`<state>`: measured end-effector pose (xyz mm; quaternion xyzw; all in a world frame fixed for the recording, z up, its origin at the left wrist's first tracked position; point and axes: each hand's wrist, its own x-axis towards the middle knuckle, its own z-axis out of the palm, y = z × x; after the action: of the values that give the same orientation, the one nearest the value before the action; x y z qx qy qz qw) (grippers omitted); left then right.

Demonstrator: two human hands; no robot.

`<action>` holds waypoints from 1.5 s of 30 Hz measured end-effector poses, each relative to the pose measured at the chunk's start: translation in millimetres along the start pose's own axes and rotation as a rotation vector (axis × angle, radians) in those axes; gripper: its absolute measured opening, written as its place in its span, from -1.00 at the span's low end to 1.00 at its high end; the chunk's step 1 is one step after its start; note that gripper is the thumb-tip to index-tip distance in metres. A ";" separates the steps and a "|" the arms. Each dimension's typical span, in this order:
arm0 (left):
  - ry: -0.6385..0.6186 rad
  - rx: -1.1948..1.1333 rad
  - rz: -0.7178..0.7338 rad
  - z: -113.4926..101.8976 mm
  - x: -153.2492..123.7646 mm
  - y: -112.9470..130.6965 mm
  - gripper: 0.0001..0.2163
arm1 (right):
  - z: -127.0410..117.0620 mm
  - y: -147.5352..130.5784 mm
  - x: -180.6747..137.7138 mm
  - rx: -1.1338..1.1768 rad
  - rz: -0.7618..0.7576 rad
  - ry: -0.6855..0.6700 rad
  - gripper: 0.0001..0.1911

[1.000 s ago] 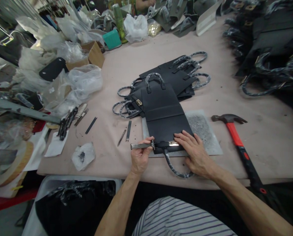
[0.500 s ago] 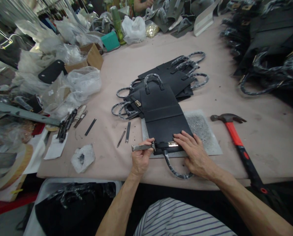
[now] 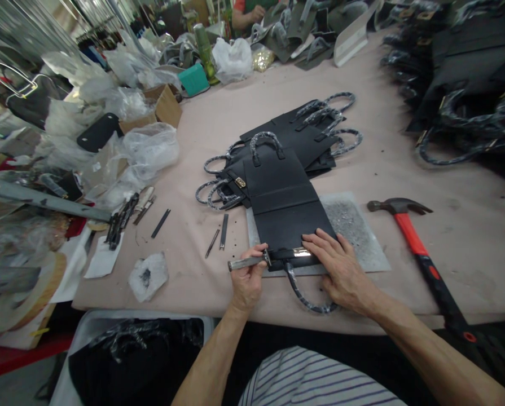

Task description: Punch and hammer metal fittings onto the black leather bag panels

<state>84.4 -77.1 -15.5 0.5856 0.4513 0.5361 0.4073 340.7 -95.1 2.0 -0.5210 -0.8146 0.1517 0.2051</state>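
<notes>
A black leather bag panel [image 3: 284,208] with film-wrapped handles lies over a pale, scuffed board [image 3: 356,234]. Across its near end runs a dark strap with a shiny gold metal plate [image 3: 302,252]. My left hand [image 3: 247,282] is closed around a steel hand punch [image 3: 246,263], its shank lying nearly level and its wider end against the left end of the strap. With fingers stretched out, my right hand [image 3: 339,268] lies flat on the panel by the metal plate. A wrapped handle [image 3: 305,298] loops toward me between the hands.
To the right is a claw hammer [image 3: 419,248] with a red and black handle. Beyond the panel lie more black bag pieces [image 3: 292,132]. Slim metal tools [image 3: 223,231] and a wax-like lump [image 3: 148,276] are at left, above a bin [image 3: 80,332]. Another person's hand [image 3: 257,13] shows at the back.
The whole view has shifted slightly, so things sit a little lower and further right. My left hand tilts the punch a bit more; my right hand stays on the panel.
</notes>
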 end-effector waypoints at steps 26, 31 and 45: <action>0.025 -0.075 -0.041 3.2 3.3 -2.0 -0.89 | 1.0 -0.3 -0.7 -0.022 0.021 -0.019 -0.09; 0.015 -0.058 -0.034 3.2 3.2 -1.6 -0.89 | 1.4 0.0 -0.9 -0.019 0.025 -0.020 -0.07; 0.015 0.057 0.105 9.5 2.8 -0.1 -0.91 | 1.1 -1.3 0.0 -0.028 0.022 -0.014 -0.11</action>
<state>93.9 -74.4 -15.8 0.6157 0.4384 0.5480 0.3583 339.1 -95.7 1.6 -0.5317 -0.8123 0.1461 0.1901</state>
